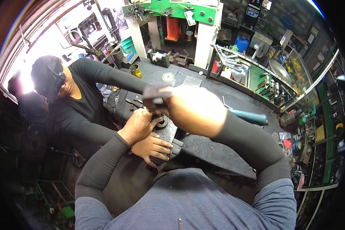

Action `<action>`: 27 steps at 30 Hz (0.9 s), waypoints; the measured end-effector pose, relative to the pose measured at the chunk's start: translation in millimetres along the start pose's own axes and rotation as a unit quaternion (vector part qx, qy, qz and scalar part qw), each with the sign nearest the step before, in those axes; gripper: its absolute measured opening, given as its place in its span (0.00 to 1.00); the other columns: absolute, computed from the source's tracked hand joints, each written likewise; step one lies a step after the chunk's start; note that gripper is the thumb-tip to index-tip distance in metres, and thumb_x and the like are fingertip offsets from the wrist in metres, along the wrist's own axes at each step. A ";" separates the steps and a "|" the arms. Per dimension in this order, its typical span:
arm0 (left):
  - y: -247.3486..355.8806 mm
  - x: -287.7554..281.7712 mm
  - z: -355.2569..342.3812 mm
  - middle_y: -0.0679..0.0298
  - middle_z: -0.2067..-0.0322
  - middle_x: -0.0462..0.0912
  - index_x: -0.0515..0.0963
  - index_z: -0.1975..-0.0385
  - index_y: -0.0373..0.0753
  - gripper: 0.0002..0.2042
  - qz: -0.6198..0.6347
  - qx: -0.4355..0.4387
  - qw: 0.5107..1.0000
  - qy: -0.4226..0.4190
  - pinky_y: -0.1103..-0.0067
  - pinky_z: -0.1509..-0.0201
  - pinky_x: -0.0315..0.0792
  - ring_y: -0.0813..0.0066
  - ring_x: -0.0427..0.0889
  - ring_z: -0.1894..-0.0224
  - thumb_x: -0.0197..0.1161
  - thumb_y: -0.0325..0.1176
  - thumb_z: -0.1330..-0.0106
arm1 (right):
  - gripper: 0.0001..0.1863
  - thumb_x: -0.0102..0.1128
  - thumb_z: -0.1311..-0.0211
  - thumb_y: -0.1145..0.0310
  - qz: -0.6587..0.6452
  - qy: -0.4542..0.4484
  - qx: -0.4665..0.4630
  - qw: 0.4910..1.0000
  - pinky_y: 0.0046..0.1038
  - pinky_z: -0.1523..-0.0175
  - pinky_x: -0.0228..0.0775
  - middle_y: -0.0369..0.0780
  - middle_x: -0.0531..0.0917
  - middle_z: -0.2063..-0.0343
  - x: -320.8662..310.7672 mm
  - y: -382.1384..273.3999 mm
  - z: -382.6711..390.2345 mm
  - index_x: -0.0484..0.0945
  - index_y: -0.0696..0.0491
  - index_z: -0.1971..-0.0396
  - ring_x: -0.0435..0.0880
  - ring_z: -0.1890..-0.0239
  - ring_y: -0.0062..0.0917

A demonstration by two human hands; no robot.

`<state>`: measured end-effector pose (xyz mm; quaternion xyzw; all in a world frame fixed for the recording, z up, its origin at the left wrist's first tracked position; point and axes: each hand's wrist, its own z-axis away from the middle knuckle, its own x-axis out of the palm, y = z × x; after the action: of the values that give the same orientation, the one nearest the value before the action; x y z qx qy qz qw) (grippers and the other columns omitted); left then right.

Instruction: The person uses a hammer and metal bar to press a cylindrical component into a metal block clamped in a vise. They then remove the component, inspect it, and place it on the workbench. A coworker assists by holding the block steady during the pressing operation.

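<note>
The right hand (193,109) is clenching a blurred dark tool (154,99) above the metal ring (162,122) sitting on a metal block (167,134), the left hand (138,124) is curling beside it, contents unclear, and work is apparently proceeding, unfinished, the remainder impossible to tell.

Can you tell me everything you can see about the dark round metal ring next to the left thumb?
The dark grey, round, metal-looking ring has a hole in its middle, with a thick rim around it. It seems to lie flat, hole facing up, on the worn grey metal block. The person's bare left hand is at its left side, and the thumb seems to touch its edge. Its underside is hidden, so I can't tell whether it is fixed to the block.
</note>
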<state>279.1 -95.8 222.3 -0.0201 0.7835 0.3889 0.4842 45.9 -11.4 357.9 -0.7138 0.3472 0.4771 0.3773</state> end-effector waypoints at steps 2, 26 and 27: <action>-4.2 2.1 4.2 0.48 0.58 0.90 0.83 0.49 0.37 0.12 -0.029 0.025 0.999 0.020 0.57 0.50 0.83 0.42 0.90 0.53 0.71 0.30 0.29 | 0.09 0.66 0.36 0.67 0.007 0.032 -0.031 0.999 0.41 0.62 0.85 0.46 0.88 0.74 21.5 8.0 -2.3 0.87 0.57 0.66 0.92 0.70 0.40; 3.1 9.5 -10.7 0.46 0.55 0.88 0.83 0.52 0.32 0.15 -0.051 -0.067 0.996 -0.026 0.62 0.42 0.81 0.47 0.88 0.50 0.76 0.28 0.35 | 0.16 0.70 0.27 0.66 -0.210 0.141 0.229 0.940 0.44 0.48 0.81 0.57 0.89 0.58 82.7 100.7 189.6 0.86 0.63 0.49 0.89 0.54 0.55; 8.6 10.6 -10.5 0.50 0.61 0.88 0.84 0.57 0.34 0.10 -0.043 -0.091 0.995 -0.016 0.65 0.47 0.82 0.51 0.89 0.57 0.75 0.24 0.36 | 0.16 0.68 0.25 0.67 -0.217 0.109 0.262 0.934 0.43 0.44 0.80 0.57 0.89 0.54 102.2 109.1 210.9 0.85 0.62 0.47 0.89 0.50 0.55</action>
<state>262.2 -92.8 221.5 -0.0911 0.7351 0.4379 0.5094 -104.9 106.5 184.0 -0.6948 0.3353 0.1950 0.6056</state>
